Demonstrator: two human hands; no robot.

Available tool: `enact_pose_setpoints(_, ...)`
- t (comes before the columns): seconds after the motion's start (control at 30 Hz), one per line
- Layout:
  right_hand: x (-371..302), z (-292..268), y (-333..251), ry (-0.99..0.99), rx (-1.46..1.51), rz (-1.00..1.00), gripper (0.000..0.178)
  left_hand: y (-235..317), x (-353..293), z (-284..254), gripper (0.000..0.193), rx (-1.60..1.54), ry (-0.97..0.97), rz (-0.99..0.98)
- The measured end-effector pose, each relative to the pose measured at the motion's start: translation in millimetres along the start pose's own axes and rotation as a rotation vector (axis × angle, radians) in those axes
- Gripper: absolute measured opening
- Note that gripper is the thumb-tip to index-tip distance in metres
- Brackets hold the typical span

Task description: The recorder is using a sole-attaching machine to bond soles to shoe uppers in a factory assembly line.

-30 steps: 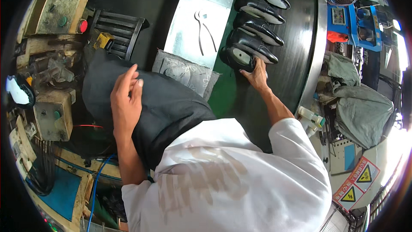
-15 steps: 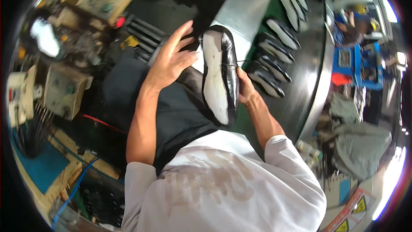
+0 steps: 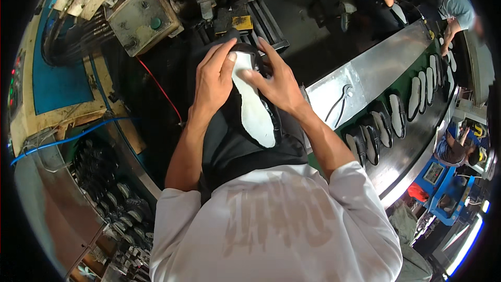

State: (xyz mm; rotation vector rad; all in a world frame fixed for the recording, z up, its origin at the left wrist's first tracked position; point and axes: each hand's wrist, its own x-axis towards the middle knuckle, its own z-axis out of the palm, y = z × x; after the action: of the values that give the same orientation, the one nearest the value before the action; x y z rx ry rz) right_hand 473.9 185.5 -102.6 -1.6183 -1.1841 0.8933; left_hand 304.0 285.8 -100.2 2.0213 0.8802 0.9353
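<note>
A black shoe, sole side up with its pale insole showing, lies lengthwise over my dark-clothed lap. My left hand wraps round the left side of its far end, thumb on the insole's edge. On the other side, my right hand grips that same end, its thumb over the insole and slightly blurred. The fingers of both hands are partly hidden behind the shoe. Its near end rests close to my shirt and is not gripped.
More black shoes with pale soles stand along a curved conveyor at right. A metal shelf lies ahead of it. Machinery with a control box is at upper left; dark shoes fill a rack lower left. Other people work at upper right.
The view has swung, bringing the machine closer to the middle. My left hand, earlier spread beside the shoe, now holds it. My right hand has moved from its side to the far end.
</note>
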Motion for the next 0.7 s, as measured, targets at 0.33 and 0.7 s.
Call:
enact_pose_setpoints(0.33, 15.0, 27.6, 4.6, 0.038, 0.145, 0.028, 0.053, -5.0, -2.3, 7.9, 0.029, 0.058, 0.041, -0.071)
enact_pose_setpoints(0.7, 12.8, 17.2, 46.1, 0.112, 0.333, 0.144, 0.058, -26.5, -25.7, 41.0, 0.063, -1.165, -0.024, -0.638)
